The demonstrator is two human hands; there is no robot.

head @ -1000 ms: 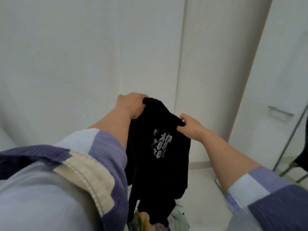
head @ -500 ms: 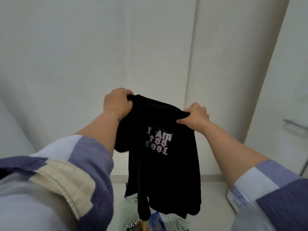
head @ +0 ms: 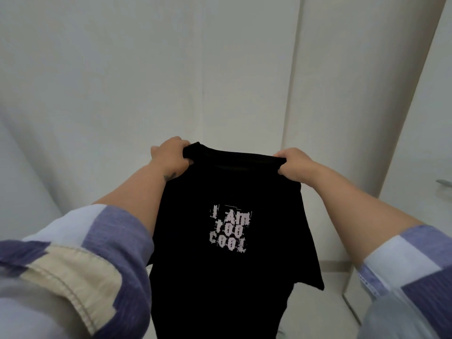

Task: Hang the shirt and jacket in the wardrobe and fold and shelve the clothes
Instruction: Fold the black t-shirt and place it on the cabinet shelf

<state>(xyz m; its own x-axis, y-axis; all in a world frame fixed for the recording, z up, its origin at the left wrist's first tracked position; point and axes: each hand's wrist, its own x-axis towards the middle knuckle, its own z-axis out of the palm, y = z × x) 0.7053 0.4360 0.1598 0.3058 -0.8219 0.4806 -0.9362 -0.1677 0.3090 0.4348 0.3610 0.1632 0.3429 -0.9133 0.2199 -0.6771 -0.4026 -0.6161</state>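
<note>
A black T-shirt (head: 227, 277) with pale block lettering on its chest hangs in the air in front of me, spread flat and facing me. My left hand (head: 170, 156) grips its left shoulder by the collar. My right hand (head: 293, 165) grips the right shoulder. Both arms are stretched forward at about the same height, so the collar runs nearly level between them. The shirt's lower hem drops out of the bottom of the view.
White wall panels (head: 146, 81) fill the background, with a vertical seam (head: 292, 94) right of centre. A white door with a metal handle (head: 444, 182) stands at the right edge. A pale floor and skirting board (head: 335, 266) show at the lower right.
My hands have moved apart and the shirt has opened out flat, its lettering now fully readable. The view has tilted so the clothes below the shirt are no longer seen.
</note>
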